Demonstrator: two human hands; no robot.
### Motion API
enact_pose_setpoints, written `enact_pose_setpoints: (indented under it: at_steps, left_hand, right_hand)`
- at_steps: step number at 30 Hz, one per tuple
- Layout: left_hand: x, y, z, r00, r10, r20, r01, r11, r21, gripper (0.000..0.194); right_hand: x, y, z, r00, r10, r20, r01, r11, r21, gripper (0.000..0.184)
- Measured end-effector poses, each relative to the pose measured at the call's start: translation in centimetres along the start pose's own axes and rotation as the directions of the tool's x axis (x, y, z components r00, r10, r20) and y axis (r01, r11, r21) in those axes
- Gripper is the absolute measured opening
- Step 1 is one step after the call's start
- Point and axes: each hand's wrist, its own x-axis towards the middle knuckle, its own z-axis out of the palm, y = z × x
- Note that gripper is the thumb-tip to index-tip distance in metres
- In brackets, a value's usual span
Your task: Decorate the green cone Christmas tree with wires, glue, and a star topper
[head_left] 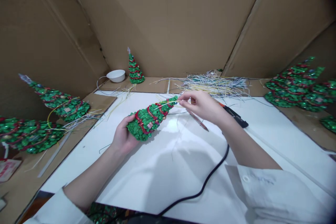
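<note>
A small green Christmas tree [148, 120] with red garlands lies tilted above the white board, its tip toward the right. My left hand [125, 135] is wrapped round its base from below. Thin pale and yellow wires [168, 103] run along the tree's upper part to my right hand [195, 104], whose thumb and forefinger pinch them beside the tip. The tip itself is partly covered by these fingers. Just under my right hand, a pointed brownish tool [201, 123] shows in part, and a black and orange tool [236, 116] lies behind the wrist.
Several decorated trees stand or lie around, such as one at the left [61, 103], one at the back [135, 70] and some at the right [288, 84]. A white bowl [116, 75] and a wire heap [215, 84] sit at the back. A black cable [202, 190] crosses the white board [126, 185].
</note>
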Motion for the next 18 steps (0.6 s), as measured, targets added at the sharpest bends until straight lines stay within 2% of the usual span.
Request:
enact_pose_setpoints:
  at_steps: [3,6,10,13,18]
  left_hand:
    - [-0.1,-0.1,-0.1,1.0,-0.009,-0.006,0.009,1.0,0.01,0.042]
    - [0.0,-0.1,-0.2,0.999,0.016,-0.035,-0.015,1.0,0.021,0.043]
    - [0.3,-0.3,-0.3,1.0,0.013,0.014,-0.014,0.999,0.03,0.041]
    - [0.3,-0.4,-0.2,1.0,0.023,0.014,-0.023,1.0,0.02,0.04]
    - [0.1,-0.4,0.2,1.0,0.024,-0.02,-0.023,0.999,0.031,0.04]
  right_hand:
    - [-0.3,-0.7,-0.1,0.998,0.019,0.053,-0.017,0.999,-0.036,0.023]
    - [-0.5,-0.4,-1.2,0.997,-0.002,0.076,-0.001,0.999,0.036,0.029]
    - [-0.7,0.5,-2.4,0.996,-0.014,0.083,0.002,0.99,0.138,0.033]
    - [-0.7,0.6,-2.3,0.992,-0.021,0.121,-0.002,0.982,0.188,0.033]
    - [-0.7,-0.4,-1.4,0.961,-0.02,0.275,-0.057,0.962,0.269,0.027]
